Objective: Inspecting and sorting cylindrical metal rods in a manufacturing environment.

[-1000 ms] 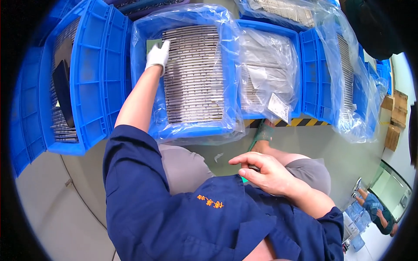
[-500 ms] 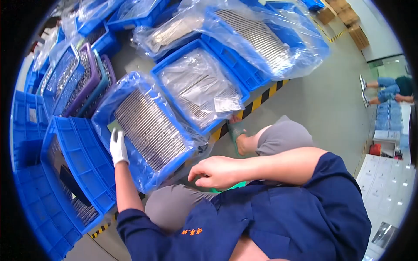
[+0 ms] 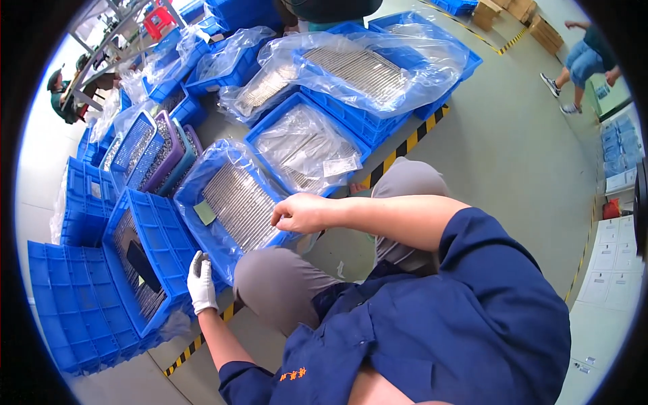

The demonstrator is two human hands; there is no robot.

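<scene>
My left hand (image 3: 201, 283), in a white glove with dark fingertips, is beside the near corner of a blue crate (image 3: 177, 275). Its fingers point up, and nothing shows in them. Over the near right side of a plastic-lined crate (image 3: 226, 264) hangs my bare right hand (image 3: 305, 212), its fingers loosely bent and no object visible between them. Rows of thin shiny metal rods (image 3: 237, 202) fill that crate, and a small greenish card (image 3: 204, 212) lies at their left end. Whether the right fingertips touch the rods or the liner is unclear.
Behind stand more plastic-covered crates, one bearing a white label (image 3: 341, 166). Purple and blue baskets (image 3: 169, 152) of small metal parts are at left. A dark object (image 3: 143, 264) lies in the left crate. Striped tape (image 3: 408, 145) edges the floor; a person walks at far right.
My right hand has moved forward over the rod crate's near right side. My left hand has drawn back from the greenish card toward the left crate's corner. The whole view has shifted.
</scene>
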